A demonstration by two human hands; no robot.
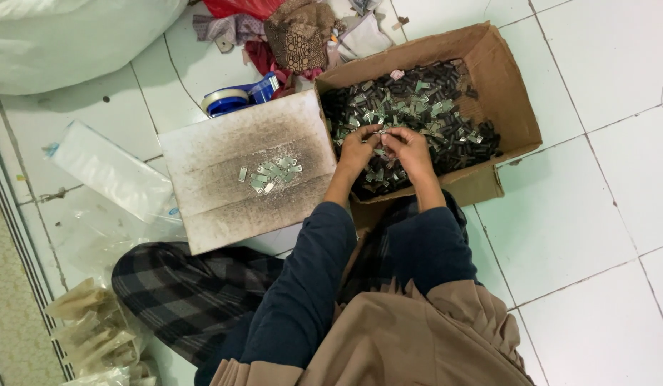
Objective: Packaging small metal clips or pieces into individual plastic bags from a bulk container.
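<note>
hands: our left hand (358, 149) and right hand (410, 146) meet at frame centre, fingertips pinching one small metal piece (379, 133) | where: over the cardboard box (513, 107) of parts | advice: keep the pinch above the box so slips fall back in

hands (386, 149) pinching small part (380, 132), cardboard box (504, 86)

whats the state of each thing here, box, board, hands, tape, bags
cardboard box: open, flaps out, part filled with small dark and silvery metal pieces
left hand: over the box, fingers pinched on a small piece
right hand: over the box, pinching the same small piece
cardboard board: lying flat, stained dark, a small pile of silvery pieces on it
blue tape dispenser: on the floor, untouched
plastic bags: lying flat on the tiles
</note>
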